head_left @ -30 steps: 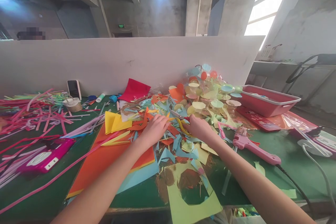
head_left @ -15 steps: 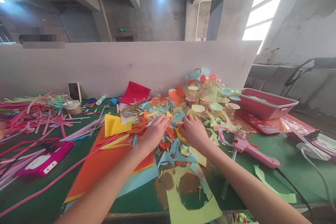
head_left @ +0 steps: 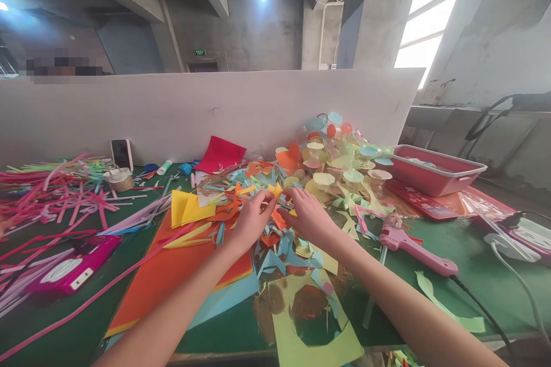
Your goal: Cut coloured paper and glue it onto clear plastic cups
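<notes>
Green table (head_left: 228, 327): spreads beneath the grip
Left hand (head_left: 253, 219): pinches yellow paper (head_left: 275, 188) at its tip
Right hand (head_left: 309, 216): curled just beside, its hold impossible to tell
Scissors (head_left: 284, 203): between hands, handles hidden; blades could nick either hand if paper slips
Yellow paper: in left pinch, lower part hidden

From my remote seat: panel (head_left: 172, 109) behind bench (head_left: 465, 235). Left, heaped straws (head_left: 64, 195); cup (head_left: 119, 180) beside them, before the phone (head_left: 122, 155). Middle, paper scraps (head_left: 286, 246); I note stacked sheets (head_left: 159, 269) left, holed sheet (head_left: 318, 350) in front. Right, glue gun (head_left: 419, 252), basin (head_left: 434, 178) behind it.
</notes>
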A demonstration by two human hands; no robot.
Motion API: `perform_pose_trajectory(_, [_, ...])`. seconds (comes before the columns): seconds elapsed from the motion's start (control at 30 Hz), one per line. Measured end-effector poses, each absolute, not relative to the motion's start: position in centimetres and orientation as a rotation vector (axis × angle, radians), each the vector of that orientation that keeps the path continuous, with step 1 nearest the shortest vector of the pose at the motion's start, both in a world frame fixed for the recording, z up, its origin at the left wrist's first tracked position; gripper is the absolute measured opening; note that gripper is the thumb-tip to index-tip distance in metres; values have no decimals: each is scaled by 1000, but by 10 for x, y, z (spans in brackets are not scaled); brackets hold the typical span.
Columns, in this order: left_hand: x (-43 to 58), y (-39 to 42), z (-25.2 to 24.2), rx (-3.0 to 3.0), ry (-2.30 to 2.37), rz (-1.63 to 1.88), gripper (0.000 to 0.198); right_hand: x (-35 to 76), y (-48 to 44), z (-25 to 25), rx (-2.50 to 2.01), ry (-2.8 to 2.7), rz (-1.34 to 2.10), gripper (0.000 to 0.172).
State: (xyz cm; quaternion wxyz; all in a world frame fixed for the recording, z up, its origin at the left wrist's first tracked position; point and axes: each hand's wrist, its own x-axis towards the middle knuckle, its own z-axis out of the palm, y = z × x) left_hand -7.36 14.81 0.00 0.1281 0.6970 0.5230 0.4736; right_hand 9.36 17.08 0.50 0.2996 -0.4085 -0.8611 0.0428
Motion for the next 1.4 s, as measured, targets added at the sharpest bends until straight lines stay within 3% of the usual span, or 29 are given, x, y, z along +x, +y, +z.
perform_pose_trajectory(0.2, [-70, 142, 3, 1876, 1421, 1352, 23, 93, 170, 7, -991, -2250, 159, 32])
perform_pose_trajectory(0.43, [-70, 144, 0, 1847, 1358, 1367, 26, 94, 171, 6, -905, -2205, 200, 20])
perform_pose_trajectory(0.6, [-69, 145, 0, 1827, 1315, 1416, 25, 95, 172, 7, -792, -2189, 224, 26])
perform_pose_trajectory(1.4, [-75, 149, 1, 1996, 1486, 1494, 24, 95, 171, 13, -767, -1928, 877, 28])
